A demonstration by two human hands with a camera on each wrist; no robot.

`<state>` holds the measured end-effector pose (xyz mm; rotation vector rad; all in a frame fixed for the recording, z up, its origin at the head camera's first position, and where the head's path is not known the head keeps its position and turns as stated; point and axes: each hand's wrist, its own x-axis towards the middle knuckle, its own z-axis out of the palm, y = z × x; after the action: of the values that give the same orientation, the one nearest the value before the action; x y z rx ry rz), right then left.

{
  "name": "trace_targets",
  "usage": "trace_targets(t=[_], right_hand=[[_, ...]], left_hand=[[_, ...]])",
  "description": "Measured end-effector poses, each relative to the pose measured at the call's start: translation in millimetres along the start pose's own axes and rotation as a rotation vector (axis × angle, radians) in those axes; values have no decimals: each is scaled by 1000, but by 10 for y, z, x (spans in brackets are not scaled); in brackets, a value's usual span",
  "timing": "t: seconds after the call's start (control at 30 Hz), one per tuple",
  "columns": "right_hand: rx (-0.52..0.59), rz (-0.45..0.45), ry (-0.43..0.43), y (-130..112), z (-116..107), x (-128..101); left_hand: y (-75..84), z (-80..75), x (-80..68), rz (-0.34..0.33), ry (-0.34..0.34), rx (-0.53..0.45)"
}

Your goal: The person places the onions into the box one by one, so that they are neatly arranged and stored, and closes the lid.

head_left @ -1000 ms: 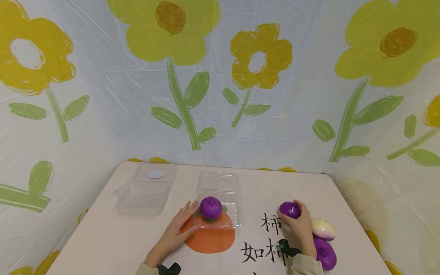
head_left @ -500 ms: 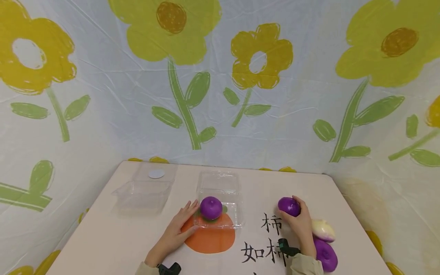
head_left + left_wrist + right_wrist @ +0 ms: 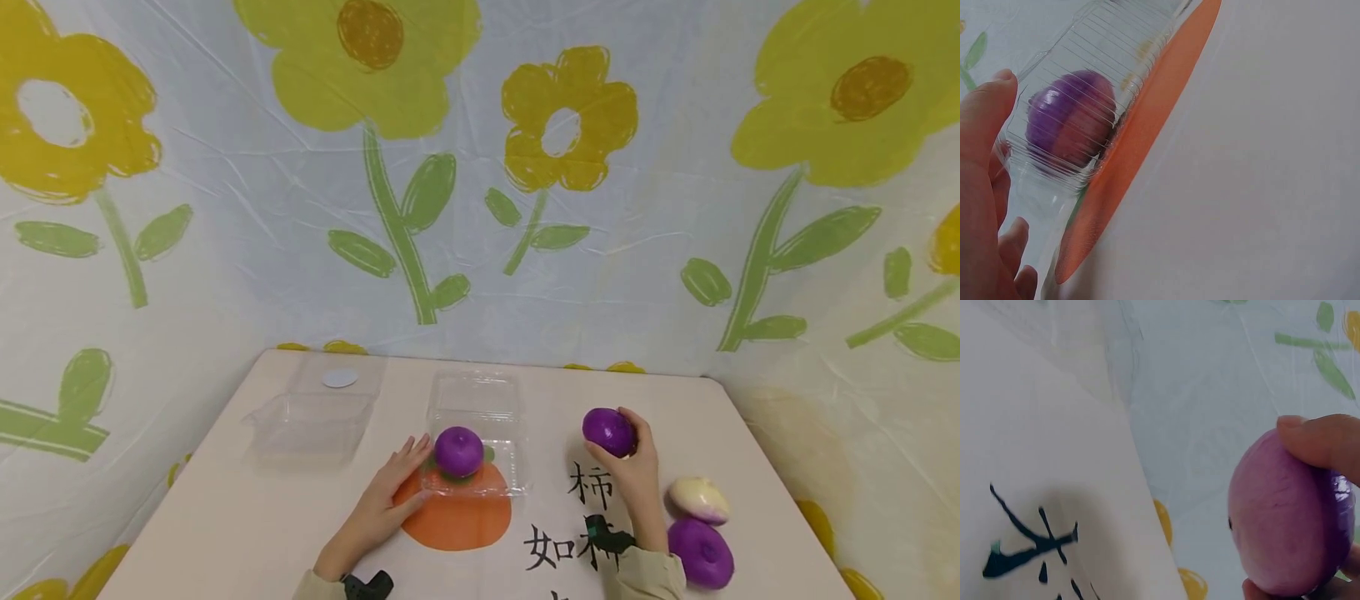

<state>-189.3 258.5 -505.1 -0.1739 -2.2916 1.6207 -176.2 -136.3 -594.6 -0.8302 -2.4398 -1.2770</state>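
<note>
My right hand (image 3: pixel 639 475) grips a glossy purple onion-shaped piece (image 3: pixel 606 430) between thumb and fingers, above the right side of the table. Its pale pink side (image 3: pixel 1272 519) faces the right wrist camera. A hinged clear plastic box (image 3: pixel 476 396) lies with its lid back at mid-table. Inside its front tray sits another purple onion-shaped piece (image 3: pixel 459 451), stem nub up. My left hand (image 3: pixel 386 497) lies at the box's left side, fingers extended; in the left wrist view its thumb (image 3: pixel 997 100) is right at the box's clear edge.
Right of my right wrist lie a cream piece with a purple tinge (image 3: pixel 699 498) and a large purple piece (image 3: pixel 701 553), side by side. A second clear box (image 3: pixel 311 425) stands open at the back left. Flowered cloth (image 3: pixel 480 275) hangs behind the table.
My right hand has lifted the purple onion-shaped piece and carried it leftward and farther back, away from the other two pieces. The left hand stays at the box.
</note>
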Motion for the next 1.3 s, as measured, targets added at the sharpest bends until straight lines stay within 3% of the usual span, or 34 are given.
trace_targets(t=[0.4, 0.6, 0.83, 1.13, 1.3], right_hand=[[100, -128, -64, -173, 277, -62], [99, -123, -160, -246, 421, -120], [63, -161, -315, -556, 510, -281], [19, -251, -462, -571, 659, -342], [-32, -278, -483, -433, 755, -333]], left_hand=[[2, -6, 20, 0, -11, -7], [5, -5, 22, -7, -17, -7], [14, -8, 24, -12, -15, -9], [4, -12, 12, -1, -3, -12], [12, -13, 19, 8, 0, -15]])
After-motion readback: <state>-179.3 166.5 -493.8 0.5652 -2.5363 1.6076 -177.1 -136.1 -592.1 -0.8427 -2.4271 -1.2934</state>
